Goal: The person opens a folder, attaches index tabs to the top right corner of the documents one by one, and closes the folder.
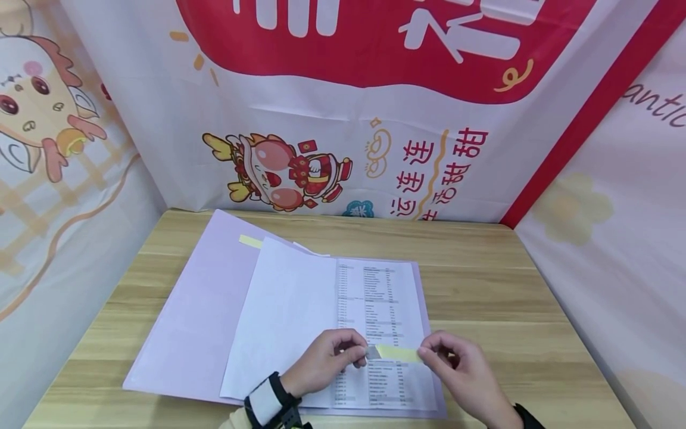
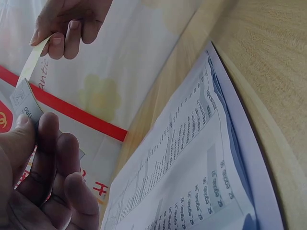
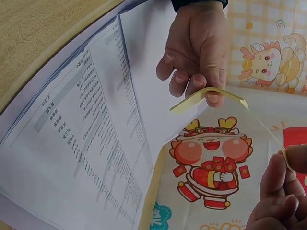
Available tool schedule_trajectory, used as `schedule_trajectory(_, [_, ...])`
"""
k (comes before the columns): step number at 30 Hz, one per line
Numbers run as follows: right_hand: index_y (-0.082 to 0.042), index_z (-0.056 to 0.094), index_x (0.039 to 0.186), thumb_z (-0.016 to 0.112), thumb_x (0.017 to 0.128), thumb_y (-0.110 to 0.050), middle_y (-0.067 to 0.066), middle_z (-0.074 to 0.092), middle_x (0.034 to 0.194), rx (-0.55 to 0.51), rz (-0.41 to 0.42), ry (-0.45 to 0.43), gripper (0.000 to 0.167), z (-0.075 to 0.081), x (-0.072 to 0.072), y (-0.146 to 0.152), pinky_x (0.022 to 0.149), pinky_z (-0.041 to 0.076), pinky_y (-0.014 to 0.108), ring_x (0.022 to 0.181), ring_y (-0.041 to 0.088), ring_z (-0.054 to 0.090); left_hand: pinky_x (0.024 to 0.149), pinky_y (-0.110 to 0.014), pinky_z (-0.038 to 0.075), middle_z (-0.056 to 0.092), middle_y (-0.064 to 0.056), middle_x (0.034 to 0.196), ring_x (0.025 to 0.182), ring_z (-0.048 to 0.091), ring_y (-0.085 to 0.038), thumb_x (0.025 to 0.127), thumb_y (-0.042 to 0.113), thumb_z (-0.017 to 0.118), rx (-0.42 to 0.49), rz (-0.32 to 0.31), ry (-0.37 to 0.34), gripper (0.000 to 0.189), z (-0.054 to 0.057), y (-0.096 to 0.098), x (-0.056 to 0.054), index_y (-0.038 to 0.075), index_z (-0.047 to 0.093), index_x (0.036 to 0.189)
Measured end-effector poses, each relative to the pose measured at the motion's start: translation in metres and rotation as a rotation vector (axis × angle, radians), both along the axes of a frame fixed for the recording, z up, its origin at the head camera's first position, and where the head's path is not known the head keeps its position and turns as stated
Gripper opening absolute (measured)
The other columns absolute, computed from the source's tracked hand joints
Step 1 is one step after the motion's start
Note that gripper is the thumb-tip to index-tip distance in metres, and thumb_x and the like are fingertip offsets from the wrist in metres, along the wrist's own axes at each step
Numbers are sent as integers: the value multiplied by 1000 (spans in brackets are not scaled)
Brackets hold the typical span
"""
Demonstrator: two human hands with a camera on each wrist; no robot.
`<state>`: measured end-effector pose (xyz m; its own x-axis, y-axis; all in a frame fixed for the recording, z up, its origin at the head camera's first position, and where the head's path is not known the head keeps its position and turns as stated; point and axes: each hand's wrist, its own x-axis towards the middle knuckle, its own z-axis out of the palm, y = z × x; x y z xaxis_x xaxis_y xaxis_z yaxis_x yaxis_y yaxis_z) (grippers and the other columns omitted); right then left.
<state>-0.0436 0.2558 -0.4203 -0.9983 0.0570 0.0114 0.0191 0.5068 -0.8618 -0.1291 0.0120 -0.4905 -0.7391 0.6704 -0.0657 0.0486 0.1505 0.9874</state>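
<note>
My left hand (image 1: 332,359) pinches a small sticky note pad (image 1: 372,353) between thumb and fingers. Its grey printed face shows in the left wrist view, and its yellow edge in the right wrist view. From the pad a yellow sticky strip (image 1: 398,354) stretches to my right hand (image 1: 462,370), whose thumb and forefinger pinch the far end. The strip looks thin and slightly bowed in the right wrist view. Both hands hover over a printed sheet (image 1: 386,384) with rows of text, inside an opened lilac folder (image 1: 184,333).
A blank white page (image 1: 278,310) lies turned over on the folder's left side. Another yellow strip (image 1: 250,241) sticks out near its top. The wooden table (image 1: 482,280) borders printed cloth walls (image 1: 332,113) at the back and sides.
</note>
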Motion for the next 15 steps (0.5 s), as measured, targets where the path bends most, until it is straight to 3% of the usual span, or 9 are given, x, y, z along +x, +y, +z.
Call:
schedule_trajectory(8, [-12,67,83,68,92,-15,-6,56,71,16,-9,90,9,-3,-1,5,49,39,21,59,5,46,67,-21,50,69,-1,90,79,62,-9,96,33,60,-28,12,36,17,2,0,2,21,71,100])
schedule_trajectory(15, [-11,67,83,68,92,-15,-4,57,73,17,-19,80,10,-6,-5,7,53,42,21,65,6,49,71,-18,47,58,8,93,84,54,-5,91,41,65,-66,31,226,16,3,1,7,28,74,95])
